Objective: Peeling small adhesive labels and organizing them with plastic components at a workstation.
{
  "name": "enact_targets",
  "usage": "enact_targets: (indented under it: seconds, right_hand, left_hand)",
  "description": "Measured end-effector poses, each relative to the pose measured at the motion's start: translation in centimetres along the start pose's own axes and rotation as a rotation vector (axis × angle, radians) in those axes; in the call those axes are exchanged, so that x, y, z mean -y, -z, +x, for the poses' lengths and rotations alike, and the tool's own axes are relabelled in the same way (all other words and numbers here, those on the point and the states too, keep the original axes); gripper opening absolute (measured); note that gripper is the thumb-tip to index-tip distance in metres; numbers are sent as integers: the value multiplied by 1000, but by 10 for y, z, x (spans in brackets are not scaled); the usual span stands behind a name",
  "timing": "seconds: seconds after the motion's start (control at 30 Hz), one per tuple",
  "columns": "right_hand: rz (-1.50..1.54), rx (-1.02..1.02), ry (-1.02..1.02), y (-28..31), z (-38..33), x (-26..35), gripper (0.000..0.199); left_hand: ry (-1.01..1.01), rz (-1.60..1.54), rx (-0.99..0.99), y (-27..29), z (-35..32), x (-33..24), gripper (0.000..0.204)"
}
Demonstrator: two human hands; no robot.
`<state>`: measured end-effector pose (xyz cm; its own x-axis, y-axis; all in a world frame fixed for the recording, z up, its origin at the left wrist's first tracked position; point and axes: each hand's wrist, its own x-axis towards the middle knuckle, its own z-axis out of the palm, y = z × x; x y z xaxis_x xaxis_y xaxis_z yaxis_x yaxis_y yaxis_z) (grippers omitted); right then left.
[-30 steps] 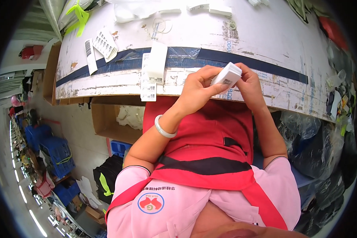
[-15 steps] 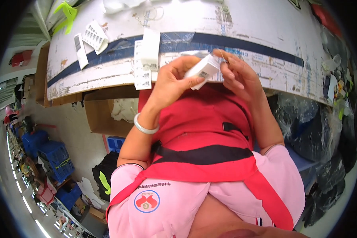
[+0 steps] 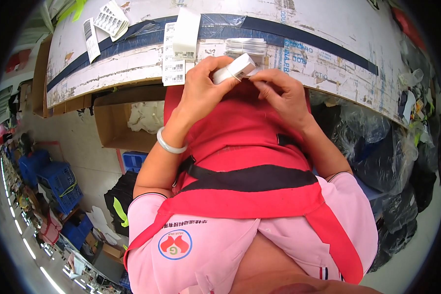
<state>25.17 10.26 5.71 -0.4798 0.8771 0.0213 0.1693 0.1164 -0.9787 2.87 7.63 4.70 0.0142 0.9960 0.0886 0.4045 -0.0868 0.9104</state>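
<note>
My left hand [image 3: 199, 87] is closed round a small stack of white paper labels [image 3: 235, 68], tilted above the table's near edge. A thin pale rubber band [image 3: 232, 74] loops over the stack. Thumb and fingers of my right hand [image 3: 285, 93] are pinched together at the stack's right end, where the band runs to them; the fingertips are partly hidden. Just beyond my hands, a banded bundle of white labels [image 3: 246, 46] lies on the table. Left of it are a blank-topped label strip [image 3: 185, 32] and a strip of printed labels [image 3: 173, 72].
The worn white tabletop [image 3: 323, 59] has a dark blue tape strip [image 3: 299, 36] across it. More label sheets [image 3: 111, 20] lie at the far left. Under the table edge stands an open cardboard box [image 3: 113, 122]. Clear plastic bags [image 3: 367, 142] crowd the right side.
My right hand has come in from open, loose fingers to a pinch by the stack. The band now shows round the stack, which has turned in my left hand. The view has shifted slightly.
</note>
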Motion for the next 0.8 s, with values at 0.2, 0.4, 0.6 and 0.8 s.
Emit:
enact_targets:
  seconds: [0.2, 0.4, 0.6, 0.8]
  right_hand:
    - [-458, -149, 314, 14, 25, -8, 40]
    - [-557, -122, 326, 13, 33, -42, 32]
    - [-547, -173, 364, 12, 35, -47, 28]
    - [-685, -166, 436, 6, 34, -42, 32]
  left_hand:
    - [-319, 208, 125, -8, 19, 0, 36]
    - [-400, 318, 114, -18, 32, 14, 42]
    - [-350, 314, 58, -4, 36, 2, 66]
    - [-364, 468, 185, -1, 59, 10, 80]
